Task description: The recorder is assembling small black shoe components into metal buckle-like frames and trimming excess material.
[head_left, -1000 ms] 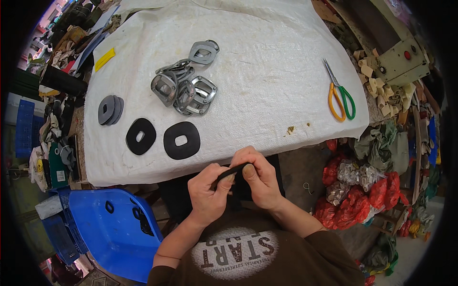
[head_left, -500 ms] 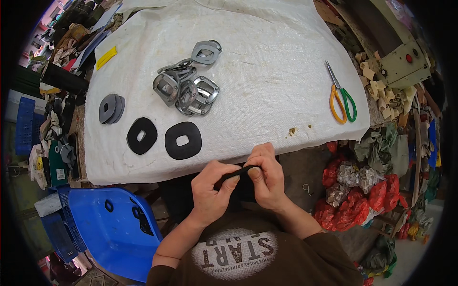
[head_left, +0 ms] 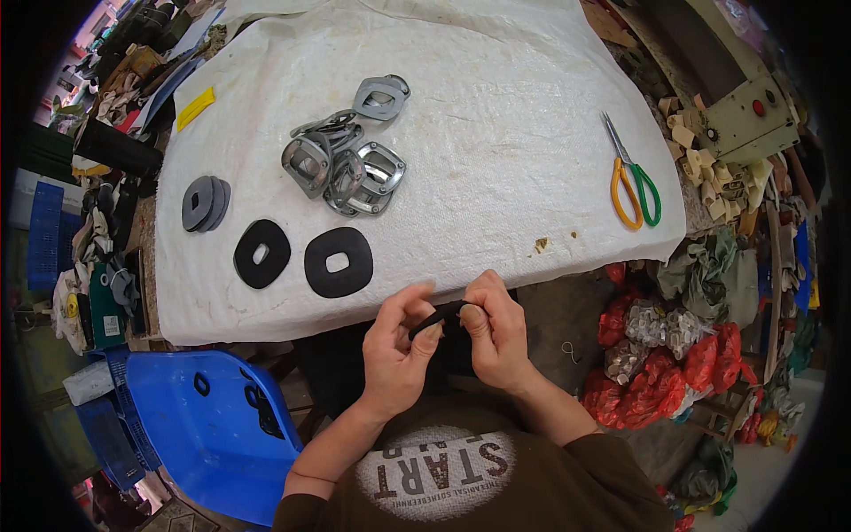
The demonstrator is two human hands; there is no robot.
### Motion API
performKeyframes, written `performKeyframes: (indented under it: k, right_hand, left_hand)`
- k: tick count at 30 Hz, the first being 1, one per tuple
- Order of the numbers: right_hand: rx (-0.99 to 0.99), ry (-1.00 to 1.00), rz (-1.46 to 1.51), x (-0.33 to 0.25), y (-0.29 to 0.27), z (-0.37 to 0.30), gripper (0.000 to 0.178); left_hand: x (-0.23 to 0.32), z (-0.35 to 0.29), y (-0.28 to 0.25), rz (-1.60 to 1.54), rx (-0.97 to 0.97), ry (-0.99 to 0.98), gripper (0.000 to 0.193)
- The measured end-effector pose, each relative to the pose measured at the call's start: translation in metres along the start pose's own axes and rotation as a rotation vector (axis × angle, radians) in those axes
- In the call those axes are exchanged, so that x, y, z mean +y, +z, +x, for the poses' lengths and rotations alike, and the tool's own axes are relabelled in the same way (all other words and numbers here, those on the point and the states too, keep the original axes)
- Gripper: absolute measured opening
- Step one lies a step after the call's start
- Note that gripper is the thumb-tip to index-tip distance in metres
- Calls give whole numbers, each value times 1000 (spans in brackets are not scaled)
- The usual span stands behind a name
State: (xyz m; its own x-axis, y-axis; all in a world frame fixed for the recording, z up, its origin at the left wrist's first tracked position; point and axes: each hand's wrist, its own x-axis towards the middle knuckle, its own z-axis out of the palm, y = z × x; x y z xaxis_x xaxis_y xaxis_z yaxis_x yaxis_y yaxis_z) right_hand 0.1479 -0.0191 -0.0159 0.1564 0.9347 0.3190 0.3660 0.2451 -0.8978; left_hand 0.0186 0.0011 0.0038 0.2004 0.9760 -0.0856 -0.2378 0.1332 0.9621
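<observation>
In front of my chest, just off the table's near edge, both hands are closed on a thin black pad (head_left: 435, 319) that I see edge-on. My left hand (head_left: 393, 355) pinches one end between thumb and fingers. The other end is gripped by my right hand (head_left: 498, 335), its thumb on top. Two flat black pads (head_left: 356, 253), rounded squares with a hole in the middle, lie on the table beyond my left hand. Farther left sits a small stack of grey pads (head_left: 211, 213). Shiny metal frames (head_left: 388, 167) are heaped behind the black pads, a grey pad among them.
A white sheet (head_left: 496, 168) covers the table. Scissors (head_left: 631, 168) with orange and green handles lie at its right; a yellow piece (head_left: 195, 108) is far left. A blue basin (head_left: 191, 434) with black rings stands lower left. Red bags (head_left: 634, 386) of parts sit at right.
My left hand's fingers have loosened and lifted slightly, with the thumb still on the black pad. The pad tilts a little more. My right hand has barely moved.
</observation>
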Motion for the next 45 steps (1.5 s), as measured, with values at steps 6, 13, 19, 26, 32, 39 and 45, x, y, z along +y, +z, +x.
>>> performKeyframes:
  k: [6, 13, 19, 26, 32, 39, 45]
  right_hand:
    - [-94, 59, 210, -4, 10, 1, 13]
    - [-115, 57, 124, -6, 14, -5, 10]
    - [-47, 20, 72, -7, 19, -5, 6]
    - [139, -298, -223, 2, -1, 14, 20]
    - [75, -504, -442, -2, -2, 7, 30]
    - [23, 1, 129, -5, 1, -7, 46]
    - [-248, 658, 877, -14, 2, -7, 26]
  left_hand:
    - [-4, 4, -16, 206, -89, 77, 20]
    - [-13, 4, -15, 57, 31, 74, 18]
    - [-19, 1, -13, -77, 49, 42, 21]
    - [-7, 14, -21, 424, -29, 356, 35]
    - [11, 8, -17, -516, -197, -472, 39]
    - [8, 12, -23, -312, -145, -250, 40]
    - [3, 5, -19, -193, -173, -157, 31]
